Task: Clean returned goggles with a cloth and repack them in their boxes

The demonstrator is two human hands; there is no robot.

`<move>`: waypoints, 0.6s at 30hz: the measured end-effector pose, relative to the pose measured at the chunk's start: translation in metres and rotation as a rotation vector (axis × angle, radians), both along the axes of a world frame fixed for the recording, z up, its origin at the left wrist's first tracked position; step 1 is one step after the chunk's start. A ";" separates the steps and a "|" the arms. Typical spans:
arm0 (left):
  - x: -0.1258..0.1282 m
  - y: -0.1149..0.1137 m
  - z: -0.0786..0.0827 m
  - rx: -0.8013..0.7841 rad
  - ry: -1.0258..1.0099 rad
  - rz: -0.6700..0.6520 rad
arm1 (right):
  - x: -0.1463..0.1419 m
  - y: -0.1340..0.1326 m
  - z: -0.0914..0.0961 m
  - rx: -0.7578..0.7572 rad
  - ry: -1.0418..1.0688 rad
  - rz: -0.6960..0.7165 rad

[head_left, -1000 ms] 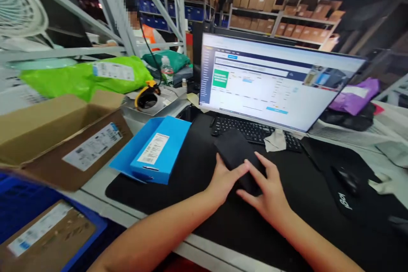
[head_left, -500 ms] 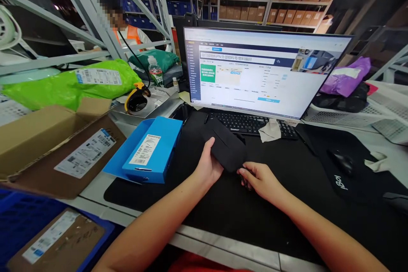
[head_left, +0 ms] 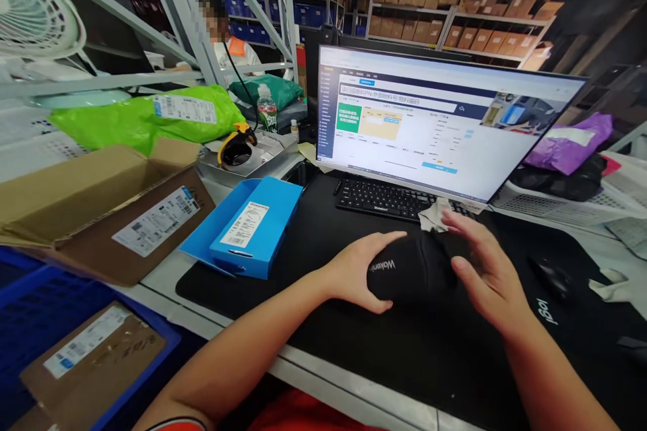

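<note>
A black soft case (head_left: 414, 271) with white lettering lies sideways on the black desk mat (head_left: 323, 236) in front of the keyboard (head_left: 389, 200). My left hand (head_left: 361, 273) wraps round the case's left end, fingers and thumb curled on it. Against the case's right end rests my right hand (head_left: 488, 269), its fingers spread and stretched out. To the left, on the mat's corner, an open blue box (head_left: 250, 225) with a white label lies untouched.
A monitor (head_left: 439, 124) stands behind the keyboard. An open cardboard box (head_left: 96, 205) and a blue crate (head_left: 65, 343) sit at left, green mailers (head_left: 146, 118) and a barcode scanner (head_left: 235, 147) behind. A mouse (head_left: 548, 275) lies right. Another person sits behind the racking.
The black case was upright-angled in both hands; now it is turned sideways with its lettering facing me and sits further right. My right hand went from pinching its lower end to spread fingers.
</note>
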State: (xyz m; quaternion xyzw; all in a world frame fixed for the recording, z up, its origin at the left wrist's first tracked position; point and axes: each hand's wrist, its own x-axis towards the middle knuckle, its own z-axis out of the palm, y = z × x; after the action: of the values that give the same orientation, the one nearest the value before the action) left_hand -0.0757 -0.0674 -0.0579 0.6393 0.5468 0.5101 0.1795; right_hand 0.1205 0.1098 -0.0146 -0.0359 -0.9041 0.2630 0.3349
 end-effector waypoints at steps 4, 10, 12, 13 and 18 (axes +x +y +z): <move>0.007 0.003 -0.001 -0.062 0.115 -0.094 | 0.005 0.006 0.008 0.015 -0.271 0.084; 0.006 0.002 -0.001 -0.061 0.060 -0.025 | 0.011 0.024 0.000 0.076 -0.310 -0.133; 0.007 0.002 -0.002 -0.080 0.063 0.032 | 0.014 0.021 0.000 0.232 -0.305 -0.211; 0.008 0.002 -0.003 -0.084 0.063 0.080 | 0.016 0.017 0.001 0.323 -0.308 -0.247; 0.009 0.003 -0.001 0.005 -0.165 0.306 | 0.028 -0.021 0.016 0.612 -0.307 -0.310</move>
State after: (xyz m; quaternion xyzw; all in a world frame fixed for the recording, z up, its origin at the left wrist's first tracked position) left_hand -0.0664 -0.0641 -0.0591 0.5050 0.6201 0.5833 0.1423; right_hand 0.1489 0.0889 0.0013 -0.1095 -0.9643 -0.0817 0.2267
